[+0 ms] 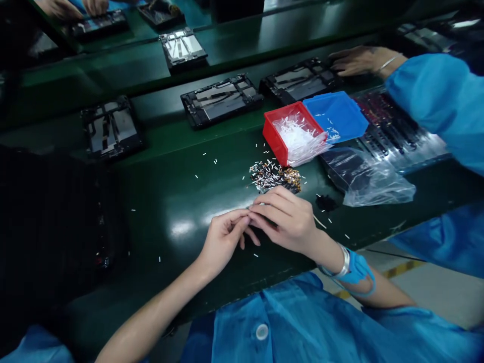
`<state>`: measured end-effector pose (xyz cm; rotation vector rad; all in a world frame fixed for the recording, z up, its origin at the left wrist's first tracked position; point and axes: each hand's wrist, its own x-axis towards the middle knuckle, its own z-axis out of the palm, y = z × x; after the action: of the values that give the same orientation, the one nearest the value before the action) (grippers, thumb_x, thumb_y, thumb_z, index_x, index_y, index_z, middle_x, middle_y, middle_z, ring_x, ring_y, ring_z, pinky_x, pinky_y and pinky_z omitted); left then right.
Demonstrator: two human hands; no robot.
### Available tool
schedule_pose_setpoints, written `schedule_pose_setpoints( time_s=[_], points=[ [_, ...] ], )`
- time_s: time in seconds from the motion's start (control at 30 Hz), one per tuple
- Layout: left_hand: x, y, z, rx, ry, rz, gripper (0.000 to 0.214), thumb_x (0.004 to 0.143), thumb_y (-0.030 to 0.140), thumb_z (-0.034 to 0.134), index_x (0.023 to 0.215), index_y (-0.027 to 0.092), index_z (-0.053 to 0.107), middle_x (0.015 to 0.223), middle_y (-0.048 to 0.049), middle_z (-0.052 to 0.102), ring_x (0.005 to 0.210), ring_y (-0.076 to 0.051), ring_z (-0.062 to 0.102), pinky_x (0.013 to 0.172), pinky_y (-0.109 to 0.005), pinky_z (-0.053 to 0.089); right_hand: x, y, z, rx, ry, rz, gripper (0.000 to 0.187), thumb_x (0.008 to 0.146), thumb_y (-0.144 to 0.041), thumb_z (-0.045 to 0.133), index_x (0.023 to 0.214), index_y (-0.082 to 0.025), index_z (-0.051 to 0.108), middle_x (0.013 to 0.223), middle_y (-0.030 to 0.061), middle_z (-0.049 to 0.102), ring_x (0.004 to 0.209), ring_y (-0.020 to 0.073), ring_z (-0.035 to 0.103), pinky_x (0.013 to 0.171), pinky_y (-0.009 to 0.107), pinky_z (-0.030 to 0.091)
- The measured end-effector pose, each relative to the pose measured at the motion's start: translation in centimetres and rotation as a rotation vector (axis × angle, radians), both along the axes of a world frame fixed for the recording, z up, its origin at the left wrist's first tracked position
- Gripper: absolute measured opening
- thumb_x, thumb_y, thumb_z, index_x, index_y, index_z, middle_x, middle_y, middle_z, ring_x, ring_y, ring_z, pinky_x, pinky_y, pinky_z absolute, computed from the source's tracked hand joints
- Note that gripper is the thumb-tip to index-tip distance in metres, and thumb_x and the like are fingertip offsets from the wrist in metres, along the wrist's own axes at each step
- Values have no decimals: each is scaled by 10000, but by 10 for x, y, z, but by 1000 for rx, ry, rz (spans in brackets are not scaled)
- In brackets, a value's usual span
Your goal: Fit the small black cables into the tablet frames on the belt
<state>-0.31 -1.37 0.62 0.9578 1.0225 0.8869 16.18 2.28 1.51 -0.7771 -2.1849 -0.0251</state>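
Note:
My left hand and my right hand meet fingertip to fingertip above the green bench. Both are closed in a pinch; whatever sits between the fingertips is too small to make out. Just beyond my right hand lies a pile of small dark and orange parts mixed with white slips. Behind that pile a red bin holds a plastic bag of small white strips. A blue tray with a few white strips adjoins it. A wrist strap circles my right wrist.
Opened tablet-like devices stand in a row along the back. At right are a clear plastic bag, bagged dark strips and a co-worker's hand. A large dark shape fills the left. White slips lie scattered around.

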Motion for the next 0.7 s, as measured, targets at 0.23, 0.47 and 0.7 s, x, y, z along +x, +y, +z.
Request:
schedule_pose_setpoints(
  time_s=[0.23, 0.47, 0.7],
  points=[
    [-2, 3, -1, -86, -71, 3, 329, 822, 388, 647, 986, 103, 665, 827, -133, 740, 529, -170, 673, 387, -194, 384, 38, 31, 23, 116, 15, -326, 306, 823, -65, 600, 1062, -246, 661, 911, 62, 726, 809, 216, 642, 717, 367, 514],
    [-2, -1, 1, -121, -120, -70, 332, 832, 396, 644, 998, 109, 660, 815, -127, 740, 519, -168, 672, 380, -187, 368, 15, 12, 2, 91, -171, -55, 247, 830, -49, 562, 978, -203, 686, 933, 72, 715, 842, 190, 594, 682, 313, 539],
    [-31, 52, 7, 99, 215, 81, 323, 832, 370, 654, 1068, 151, 668, 1061, -122, 702, 845, -209, 687, 585, -247, 490, 26, 28, -12, -80, 161, -36, 176, 837, -33, 594, 898, -172, 683, 770, 58, 691, 717, 152, 562, 614, 302, 515]
  ],
)
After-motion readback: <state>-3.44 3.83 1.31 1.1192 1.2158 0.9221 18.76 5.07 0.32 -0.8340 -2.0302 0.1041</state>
